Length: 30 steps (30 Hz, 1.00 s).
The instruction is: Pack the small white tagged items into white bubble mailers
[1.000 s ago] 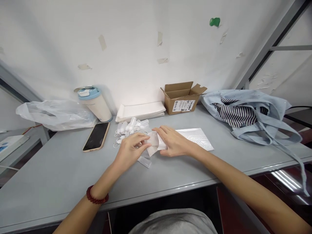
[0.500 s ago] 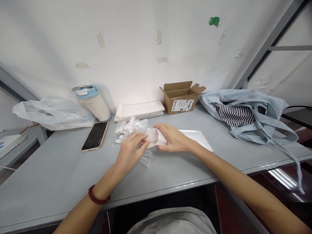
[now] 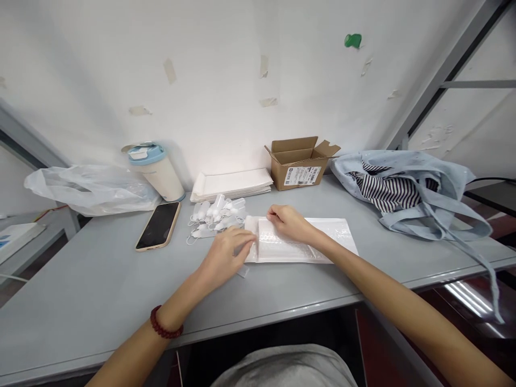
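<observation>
Envelope (image 3: 282, 251), white and bubble-padded, is laid flat and lengthwise on the grey counter (image 3: 121, 301), its flap (image 3: 251, 256) turned to the left. At that end the edge is met by the left hand (image 3: 223, 251), its thumb and fingers drawn nearly together; whether the flap is pinched cannot be told. The right hand (image 3: 291, 223) is set on the envelope near the far edge, beside the flap, its fingers curled in; a firm hold cannot be made out. Clear tubes (image 3: 217, 207) with white loops are heaped just beyond the left hand. Farther back, a stack of white packets (image 3: 231, 184) is placed beside a cardboard box (image 3: 297, 176), flanked by a phone (image 3: 158, 226) and tumbler (image 3: 162, 176) to the left and a cloth bag (image 3: 451, 183) to the right.
</observation>
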Each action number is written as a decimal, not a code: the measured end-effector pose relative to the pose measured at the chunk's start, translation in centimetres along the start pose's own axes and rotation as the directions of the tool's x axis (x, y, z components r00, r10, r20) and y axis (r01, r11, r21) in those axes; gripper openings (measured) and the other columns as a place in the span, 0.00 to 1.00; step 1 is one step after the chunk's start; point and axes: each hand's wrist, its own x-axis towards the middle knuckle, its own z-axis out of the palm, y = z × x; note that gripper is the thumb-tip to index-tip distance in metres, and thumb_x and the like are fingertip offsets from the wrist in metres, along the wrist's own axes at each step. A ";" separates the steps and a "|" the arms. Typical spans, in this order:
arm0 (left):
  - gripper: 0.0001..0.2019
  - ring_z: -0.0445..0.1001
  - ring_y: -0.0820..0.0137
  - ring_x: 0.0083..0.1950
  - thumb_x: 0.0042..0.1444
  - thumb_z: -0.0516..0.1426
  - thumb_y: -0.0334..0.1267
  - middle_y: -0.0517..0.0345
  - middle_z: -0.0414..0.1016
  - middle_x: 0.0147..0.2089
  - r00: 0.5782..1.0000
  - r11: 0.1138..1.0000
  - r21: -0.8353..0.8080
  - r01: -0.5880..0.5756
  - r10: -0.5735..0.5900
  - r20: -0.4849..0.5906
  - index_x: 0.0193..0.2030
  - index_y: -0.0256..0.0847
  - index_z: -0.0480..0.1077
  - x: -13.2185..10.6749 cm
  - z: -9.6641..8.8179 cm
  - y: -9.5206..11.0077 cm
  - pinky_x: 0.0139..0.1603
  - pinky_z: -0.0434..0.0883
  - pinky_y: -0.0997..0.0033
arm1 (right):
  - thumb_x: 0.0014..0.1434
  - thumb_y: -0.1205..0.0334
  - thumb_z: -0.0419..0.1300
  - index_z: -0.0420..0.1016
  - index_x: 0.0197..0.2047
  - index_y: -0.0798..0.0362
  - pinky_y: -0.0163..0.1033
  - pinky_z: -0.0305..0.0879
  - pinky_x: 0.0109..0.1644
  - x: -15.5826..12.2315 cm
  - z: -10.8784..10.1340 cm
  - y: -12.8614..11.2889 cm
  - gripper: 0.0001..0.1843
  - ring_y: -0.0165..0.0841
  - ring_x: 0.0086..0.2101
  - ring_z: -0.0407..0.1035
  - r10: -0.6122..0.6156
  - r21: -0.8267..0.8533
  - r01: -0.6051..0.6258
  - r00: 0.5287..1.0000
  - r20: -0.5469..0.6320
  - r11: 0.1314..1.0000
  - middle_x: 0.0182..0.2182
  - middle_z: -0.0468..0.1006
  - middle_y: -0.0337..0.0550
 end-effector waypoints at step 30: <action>0.08 0.68 0.71 0.32 0.55 0.57 0.43 0.60 0.74 0.33 0.946 0.979 -0.088 0.184 -0.151 0.288 0.35 0.42 0.73 -0.4 -4.1 0.3 0.34 0.65 0.72 | 0.61 0.64 0.46 0.60 0.30 0.52 0.35 0.53 0.31 -0.5 -2.3 -0.8 0.08 0.29 0.25 0.59 -0.155 0.094 0.176 0.969 -0.193 0.980 0.24 0.67 0.37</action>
